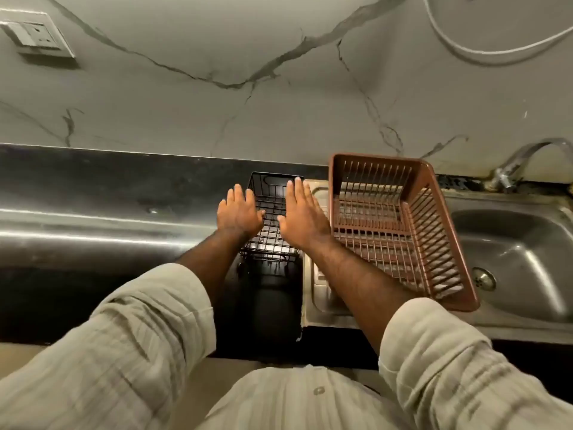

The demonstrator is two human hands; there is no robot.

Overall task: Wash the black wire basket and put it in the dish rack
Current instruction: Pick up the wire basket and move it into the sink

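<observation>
Above the rectangular black wire basket (270,234), left hand (238,214) and right hand (302,212) spread flat, holding nothing.

My black wire basket (273,212) and brown dish rack (434,187), side by side.
The basket sits upright before me on the dark counter (93,187), open side up; the slatted plastic rack stands just right of it on the steel drainboard (319,299).

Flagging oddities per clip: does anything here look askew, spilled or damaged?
The brown dish rack sits skewed on the drainboard, its near corner seeming to overhang the sink basin. The black wire basket looks intact.
</observation>
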